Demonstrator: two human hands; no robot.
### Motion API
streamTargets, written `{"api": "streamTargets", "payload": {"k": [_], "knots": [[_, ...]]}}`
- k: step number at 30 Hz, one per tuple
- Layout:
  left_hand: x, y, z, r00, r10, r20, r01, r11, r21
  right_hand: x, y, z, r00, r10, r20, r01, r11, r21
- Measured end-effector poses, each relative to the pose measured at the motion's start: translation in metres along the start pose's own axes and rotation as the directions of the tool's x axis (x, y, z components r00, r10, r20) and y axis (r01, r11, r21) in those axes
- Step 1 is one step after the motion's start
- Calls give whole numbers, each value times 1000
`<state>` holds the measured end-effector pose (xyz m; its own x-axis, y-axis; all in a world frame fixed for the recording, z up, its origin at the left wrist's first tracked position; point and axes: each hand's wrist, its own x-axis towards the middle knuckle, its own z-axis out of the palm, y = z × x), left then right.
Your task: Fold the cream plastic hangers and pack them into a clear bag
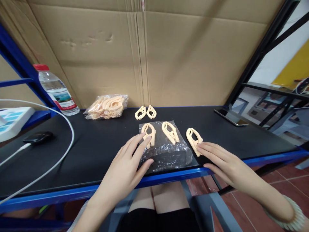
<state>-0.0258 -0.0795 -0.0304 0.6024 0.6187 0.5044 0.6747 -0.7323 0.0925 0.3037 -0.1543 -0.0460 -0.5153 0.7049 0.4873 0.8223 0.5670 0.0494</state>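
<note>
"What takes up the most room?"

"The cardboard [181, 58] standing along the back; then the black tabletop [96, 138] before it, edged in blue."

"And on the tabletop?"

"A clear plastic bag [166, 159], crinkled and lying flat near the front edge; a red-capped bottle [59, 91] at the far left; a wrapped bundle [108, 106] of cream pieces to the bottle's right, near the cardboard."

"How are the hands?"

"Both loose; the left hand [126, 161] has its fingers a little spread — tips on the left piece [153, 137], thumb well apart from them over the bag; the right hand [223, 164] rests its fingertips on the lower end of the right piece [193, 146], its thumb apart below."

"Anything smaller?"

"A phone [231, 117], flat at the right rear; then the loose cream pieces (each a looped shape with an opening in it); the left piece and the middle piece [172, 133] lie on the bag, apart from each other; the right piece is just beside the bag, on the tabletop; two more pieces [144, 111] sit side by side behind the bag, near the cardboard."
</note>
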Motion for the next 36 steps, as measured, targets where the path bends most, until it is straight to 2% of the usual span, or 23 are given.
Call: {"api": "streamTargets", "payload": {"k": [9, 18, 25, 28, 31, 36], "knots": [[-8, 17, 6, 993, 89, -76, -96, 991, -95, -8, -16, -1, 982, -50, -180, 46, 999, -29], [-6, 15, 9, 992, 94, -89, -102, 991, -91, -6, -34, 14, 978, -99, -182, 52, 968, -247], [-9, 16, 7, 993, 94, -78, -100, 991, -84, -17, -48, 11, 969, -133, -207, 54, 936, -349], [-8, 16, 7, 993, 95, -73, -101, 991, -88, -19, -51, 9, 950, -165, -263, 65, 934, -352], [-7, 16, 8, 993, 93, -77, -99, 991, -87, -19, -52, 9, 947, -139, -289, 39, 945, -325], [-7, 17, 8, 993, 93, -74, -99, 991, -89, -23, -51, 10, 965, -70, -252, -5, 959, -284]]}}
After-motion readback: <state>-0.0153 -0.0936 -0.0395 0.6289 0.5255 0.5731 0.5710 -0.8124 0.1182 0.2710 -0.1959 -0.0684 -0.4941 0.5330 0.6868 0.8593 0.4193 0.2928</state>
